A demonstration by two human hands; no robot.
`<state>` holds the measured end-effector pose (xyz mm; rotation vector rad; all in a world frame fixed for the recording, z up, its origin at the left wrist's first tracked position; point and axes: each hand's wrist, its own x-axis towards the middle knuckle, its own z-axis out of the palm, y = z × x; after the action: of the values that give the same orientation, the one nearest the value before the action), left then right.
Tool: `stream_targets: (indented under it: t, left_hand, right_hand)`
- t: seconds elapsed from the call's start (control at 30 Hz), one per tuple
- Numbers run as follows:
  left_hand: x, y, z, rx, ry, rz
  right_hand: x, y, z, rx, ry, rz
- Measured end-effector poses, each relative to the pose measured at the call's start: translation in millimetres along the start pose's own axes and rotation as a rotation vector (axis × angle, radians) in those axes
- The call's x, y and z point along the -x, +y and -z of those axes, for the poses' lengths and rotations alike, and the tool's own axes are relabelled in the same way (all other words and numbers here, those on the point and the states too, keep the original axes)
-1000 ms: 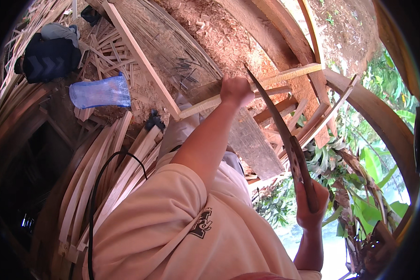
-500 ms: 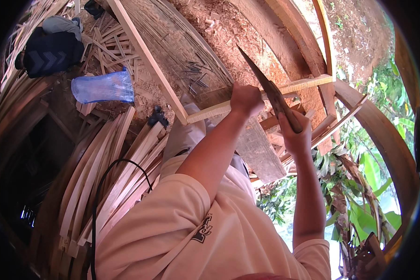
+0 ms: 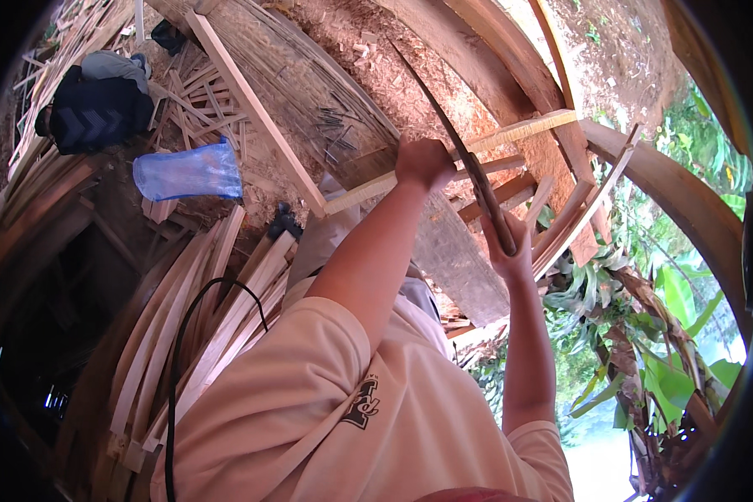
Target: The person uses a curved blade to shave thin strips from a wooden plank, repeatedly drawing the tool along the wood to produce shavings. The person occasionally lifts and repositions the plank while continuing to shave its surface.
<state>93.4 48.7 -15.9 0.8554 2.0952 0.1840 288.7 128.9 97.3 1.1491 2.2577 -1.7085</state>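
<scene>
My left hand [image 3: 427, 164] is closed around a pale wooden bar [image 3: 510, 134], one side of an angled wooden frame that lies across my front. In my right hand [image 3: 513, 248] is the handle of a handsaw [image 3: 485, 188]. Its long dark blade [image 3: 431, 94] points away from me and crosses the bar just right of my left hand. Whether the teeth are in the wood I cannot tell. A second pale bar [image 3: 255, 109] meets the first at a corner near my legs and runs off to the far left.
A weathered plank [image 3: 460, 259] lies under the bar. Several nails [image 3: 336, 121] rest on a board beyond it. Stacked wooden strips [image 3: 171, 326] and a black cable [image 3: 174, 376] are at left. Farther off are a blue plastic bag [image 3: 188, 170] and a crouching person [image 3: 100, 109].
The saw has shifted against the bar: its handle end is lower and nearer me, its tip reaches farther away. My left hand keeps its hold. The whole view has shifted slightly.
</scene>
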Motion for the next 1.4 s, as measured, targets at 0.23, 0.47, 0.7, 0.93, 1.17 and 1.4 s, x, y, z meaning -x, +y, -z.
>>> stream_targets:
  t: [0.23, 0.47, 0.7, 0.93, 1.17, 1.4]
  left_hand:
    - [-1.2, 0.1, -5.4, -0.029, 0.047, -0.013]
    - [0.2, 5.5, 11.8, 0.014, 0.007, 0.044]
    - [-1.9, 4.3, 8.7, 0.074, -0.067, 0.060]
    - [3.9, -4.0, -8.9, 0.019, -0.020, 0.007]
    - [-1.4, 0.3, 10.3, -0.007, -0.090, -0.038]
    - [-4.7, -2.9, 9.8, 0.018, -0.064, -0.036]
  right_hand:
    - [23.2, -17.1, -5.6, 0.027, 0.090, -0.047]
    - [164.2, -96.5, 109.3, 0.032, 0.049, -0.338]
    - [181.0, -180.8, 113.3, 0.248, 0.019, -0.395]
    - [107.7, -165.2, 87.2, 0.230, 0.078, -0.350]
    - [-20.6, -96.1, 8.3, 0.193, 0.080, -0.152]
    - [-66.9, -84.2, -12.8, 0.233, 0.050, -0.149]
